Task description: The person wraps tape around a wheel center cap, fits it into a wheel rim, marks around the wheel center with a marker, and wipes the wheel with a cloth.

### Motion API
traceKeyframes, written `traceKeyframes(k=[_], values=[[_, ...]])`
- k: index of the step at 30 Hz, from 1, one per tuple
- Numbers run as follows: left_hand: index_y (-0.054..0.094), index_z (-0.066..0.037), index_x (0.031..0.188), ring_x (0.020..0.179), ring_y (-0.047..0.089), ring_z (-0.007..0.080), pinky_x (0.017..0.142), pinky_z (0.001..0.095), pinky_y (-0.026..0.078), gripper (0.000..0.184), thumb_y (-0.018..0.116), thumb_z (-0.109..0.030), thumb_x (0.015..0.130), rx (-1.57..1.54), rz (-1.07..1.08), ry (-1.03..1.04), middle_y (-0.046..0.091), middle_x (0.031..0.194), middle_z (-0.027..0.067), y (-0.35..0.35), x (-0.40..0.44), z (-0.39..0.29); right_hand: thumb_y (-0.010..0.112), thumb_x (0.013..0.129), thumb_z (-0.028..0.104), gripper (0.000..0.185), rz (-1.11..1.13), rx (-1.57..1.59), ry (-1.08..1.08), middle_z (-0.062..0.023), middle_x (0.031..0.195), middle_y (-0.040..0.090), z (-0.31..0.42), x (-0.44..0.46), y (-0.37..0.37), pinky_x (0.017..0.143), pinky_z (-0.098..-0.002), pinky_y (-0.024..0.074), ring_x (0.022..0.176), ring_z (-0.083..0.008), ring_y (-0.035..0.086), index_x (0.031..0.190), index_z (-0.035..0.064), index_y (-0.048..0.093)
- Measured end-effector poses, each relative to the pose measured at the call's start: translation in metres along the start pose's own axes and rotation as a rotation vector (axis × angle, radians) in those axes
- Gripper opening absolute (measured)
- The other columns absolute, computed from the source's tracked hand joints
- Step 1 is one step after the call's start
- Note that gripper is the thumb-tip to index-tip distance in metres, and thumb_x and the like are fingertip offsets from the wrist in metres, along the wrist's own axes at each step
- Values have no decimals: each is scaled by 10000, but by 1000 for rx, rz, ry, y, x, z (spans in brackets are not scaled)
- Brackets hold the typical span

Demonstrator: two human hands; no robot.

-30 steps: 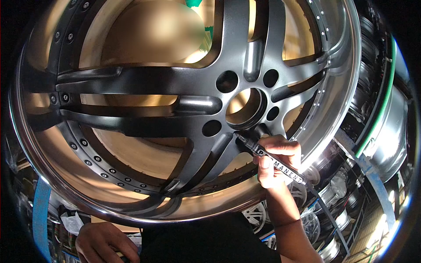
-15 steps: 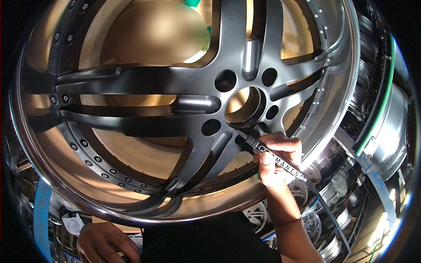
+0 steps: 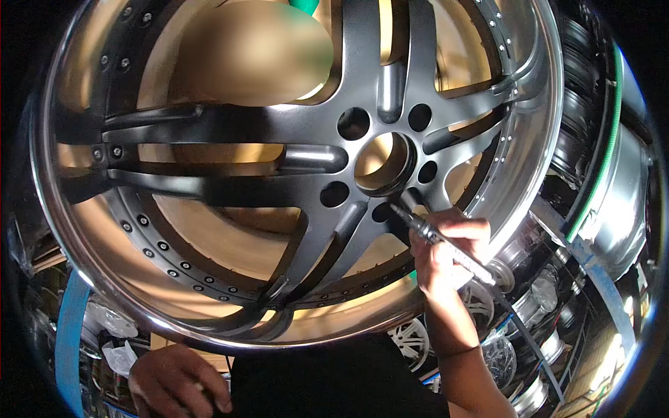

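Note:
My right hand (image 3: pixel 439 270) grips a black permanent marker (image 3: pixel 474 265) with white lettering on its barrel. The slim tip points up and left, close to a lug hole just below the centre bore (image 3: pixel 380 159) of a large wheel. Whether the tip touches metal I cannot tell. The wheel (image 3: pixel 244 124) has dark satin spokes, a polished outer lip and small bolts around the barrel. Below the lip at lower left, my left hand (image 3: pixel 174 383) is curled and partly cut off by the frame edge; what it holds, if anything, is hidden.
Racks with stacked wheels (image 3: pixel 582 76) stand at right, beside a green hose-like strip (image 3: pixel 605 157) and blue uprights (image 3: pixel 68 334) on both sides. Several plastic-wrapped wheels sit lower right. Through the spokes, a blurred patch (image 3: pixel 258 52) covers part of the background.
The marker has rolled and shifted slightly in my right hand, its tip moving right along the bore's lower edge toward the lug hole. My left hand has shifted slightly right. The view moved a little.

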State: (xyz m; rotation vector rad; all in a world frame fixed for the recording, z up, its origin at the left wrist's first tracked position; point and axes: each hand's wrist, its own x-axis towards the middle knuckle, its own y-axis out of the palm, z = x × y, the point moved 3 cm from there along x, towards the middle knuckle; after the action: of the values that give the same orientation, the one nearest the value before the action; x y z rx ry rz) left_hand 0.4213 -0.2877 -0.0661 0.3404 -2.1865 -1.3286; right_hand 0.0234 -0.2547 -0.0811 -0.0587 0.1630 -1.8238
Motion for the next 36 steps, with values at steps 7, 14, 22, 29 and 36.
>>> traceKeyframes(k=[7, 14, 22, 29, 36], values=[[730, 63, 1228, 1080, 663, 363, 928, 462, 528, 699, 518, -567, 1012, 263, -423, -118, 595, 1338, 315, 27, 66, 47, 872, 780, 73, 258, 357, 24, -344, -124, 877, 745, 78, -18, 60, 559, -347, 552, 634, -244, 704, 984, 33, 719], [702, 66, 1267, 967, 693, 303, 825, 405, 559, 894, 456, -745, 983, 275, -810, -296, 602, 1380, 300, 74, 69, 48, 813, 813, 91, 257, 332, -217, -687, -62, 1074, 692, 98, -56, 84, 561, -252, 477, 698, -130, 661, 1057, 143, 753], [666, 73, 1324, 885, 698, 248, 817, 372, 563, 832, 467, -676, 1022, 399, -707, -224, 656, 1328, 269, 87, 51, 40, 681, 917, 477, 859, 383, -1147, -192, -295, 1690, 169, 58, -21, 36, 1234, -592, 205, 1525, -487, 250, 1627, 122, 353], [655, 71, 1342, 856, 695, 247, 823, 377, 556, 810, 476, -654, 1028, 418, -646, -209, 684, 1272, 268, 92, 38, 36, 552, 1002, 525, 673, 395, -1337, -136, -218, 1709, 205, 41, -24, 40, 1255, -596, 148, 1554, -451, 221, 1608, 266, 413], [666, 70, 1324, 853, 705, 256, 818, 375, 554, 811, 478, -660, 1025, 363, -663, -210, 703, 1208, 275, 88, 26, 40, 527, 1024, 491, 581, 332, -1350, -214, -213, 1689, 264, 37, -18, 49, 1246, -587, 183, 1537, -437, 272, 1553, 251, 505]])
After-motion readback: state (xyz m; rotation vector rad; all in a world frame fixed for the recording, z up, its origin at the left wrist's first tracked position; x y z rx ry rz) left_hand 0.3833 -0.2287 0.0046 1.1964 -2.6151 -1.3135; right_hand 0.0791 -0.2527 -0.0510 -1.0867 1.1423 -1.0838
